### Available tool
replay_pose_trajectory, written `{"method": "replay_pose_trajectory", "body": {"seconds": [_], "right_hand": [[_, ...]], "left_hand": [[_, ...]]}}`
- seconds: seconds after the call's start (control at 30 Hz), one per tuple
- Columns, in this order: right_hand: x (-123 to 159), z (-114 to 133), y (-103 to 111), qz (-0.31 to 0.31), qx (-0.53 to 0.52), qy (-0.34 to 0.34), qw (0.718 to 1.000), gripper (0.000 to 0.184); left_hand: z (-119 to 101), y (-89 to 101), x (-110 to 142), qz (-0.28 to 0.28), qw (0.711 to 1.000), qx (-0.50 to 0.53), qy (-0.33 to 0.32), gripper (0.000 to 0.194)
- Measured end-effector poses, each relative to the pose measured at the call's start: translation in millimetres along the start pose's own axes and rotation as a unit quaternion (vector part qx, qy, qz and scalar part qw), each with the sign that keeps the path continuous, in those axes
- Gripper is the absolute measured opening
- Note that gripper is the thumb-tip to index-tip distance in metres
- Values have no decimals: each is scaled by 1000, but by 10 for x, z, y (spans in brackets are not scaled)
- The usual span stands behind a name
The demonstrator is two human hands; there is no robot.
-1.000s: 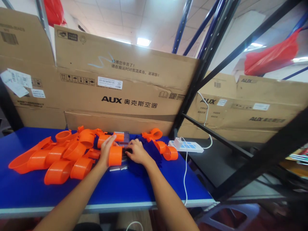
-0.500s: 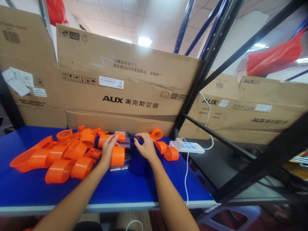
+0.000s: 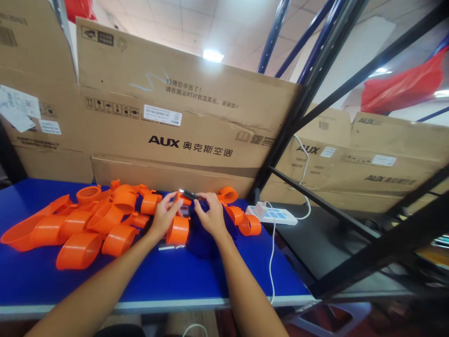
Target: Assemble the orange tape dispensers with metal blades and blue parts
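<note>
A small dark flat piece [image 3: 188,194] is held up between both hands, above the middle of the blue table [image 3: 140,276]. My left hand [image 3: 165,216] pinches its left end and my right hand [image 3: 209,216] pinches its right end. Just below the left hand lies an orange plastic ring part [image 3: 178,230] on some flat grey pieces [image 3: 166,246]. A heap of dark blue parts [image 3: 203,241] sits under my right hand. Many more orange ring-shaped parts [image 3: 84,222] are piled to the left.
Large cardboard boxes [image 3: 168,117] wall off the back of the table. A white power strip [image 3: 273,215] with a cable lies at the table's right end. Dark rack beams [image 3: 351,220] cross the right side. A few orange parts [image 3: 245,222] lie right of my hands.
My right hand rose from the blue heap and took the small dark piece. My left hand left the orange ring and joined it on that piece.
</note>
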State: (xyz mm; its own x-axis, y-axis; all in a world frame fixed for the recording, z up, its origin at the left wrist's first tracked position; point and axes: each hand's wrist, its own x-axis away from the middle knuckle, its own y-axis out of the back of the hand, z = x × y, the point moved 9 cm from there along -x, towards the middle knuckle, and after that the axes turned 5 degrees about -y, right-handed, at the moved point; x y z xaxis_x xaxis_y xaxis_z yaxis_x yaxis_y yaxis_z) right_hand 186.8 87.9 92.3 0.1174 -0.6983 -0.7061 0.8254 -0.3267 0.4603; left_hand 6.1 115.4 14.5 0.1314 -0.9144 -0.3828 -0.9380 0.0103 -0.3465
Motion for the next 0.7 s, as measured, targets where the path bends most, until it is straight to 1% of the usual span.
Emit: {"method": "replay_pose_trajectory", "body": {"seconds": [0.13,0.3,0.5,0.7], "right_hand": [[30,58,-60,12,-12,9,1000,18],[62,103,-125,19,-23,13,999,19],[68,114,-125,21,-34,16,999,20],[78,139,-151,30,-42,21,998,25]], "left_hand": [[-78,48,72,2,1000,8,1,55],[-146,47,106,-3,1000,18,2,53],[-84,25,150,-17,999,31,15,51],[-19,10,196,-36,996,68,50,51]]}}
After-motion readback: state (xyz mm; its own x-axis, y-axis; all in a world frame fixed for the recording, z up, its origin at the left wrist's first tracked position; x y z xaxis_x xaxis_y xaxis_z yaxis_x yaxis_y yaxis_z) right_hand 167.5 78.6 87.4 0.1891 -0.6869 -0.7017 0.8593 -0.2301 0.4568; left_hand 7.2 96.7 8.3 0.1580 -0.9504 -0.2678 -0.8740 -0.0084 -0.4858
